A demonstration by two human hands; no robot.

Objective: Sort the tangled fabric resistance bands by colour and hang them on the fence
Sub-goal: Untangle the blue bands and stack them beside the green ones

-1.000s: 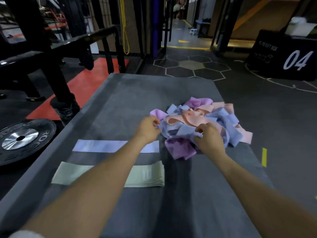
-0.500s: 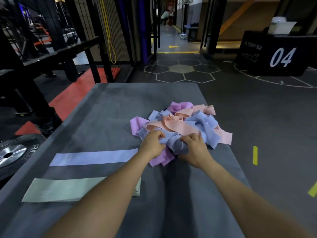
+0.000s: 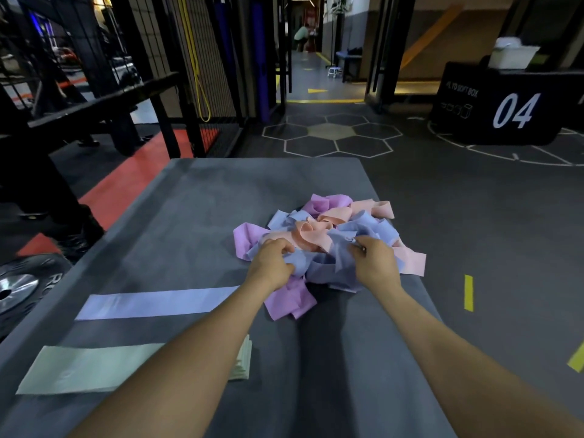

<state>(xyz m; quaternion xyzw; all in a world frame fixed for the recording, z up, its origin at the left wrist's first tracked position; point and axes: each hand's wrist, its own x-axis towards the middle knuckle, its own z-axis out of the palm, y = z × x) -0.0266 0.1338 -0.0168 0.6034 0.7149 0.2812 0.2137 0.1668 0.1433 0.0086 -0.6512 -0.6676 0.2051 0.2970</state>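
A tangled heap of fabric bands point(image 3: 328, 229) in purple, blue and peach lies on the right half of a grey mat point(image 3: 196, 216). My left hand point(image 3: 271, 263) grips a blue band point(image 3: 322, 270) at the heap's near left side. My right hand point(image 3: 373, 263) pinches another part of the blue fabric at the near right side. A flat blue band point(image 3: 151, 303) lies stretched out to the left. Nearer me lies a flat pale green band stack point(image 3: 85, 368), partly hidden by my left forearm. A black wire fence point(image 3: 202, 58) stands at the back left.
A black weight plate point(image 3: 19, 289) lies on the floor to the left of the mat. A dark bench frame point(image 3: 94, 112) stands at the far left. A black soft box marked 04 point(image 3: 512, 105) sits at the back right. Grey floor runs along the right.
My hands have spread slightly apart on the blue fabric at the near edge of the heap, the right one moving rightward. The camera has tilted up a little.
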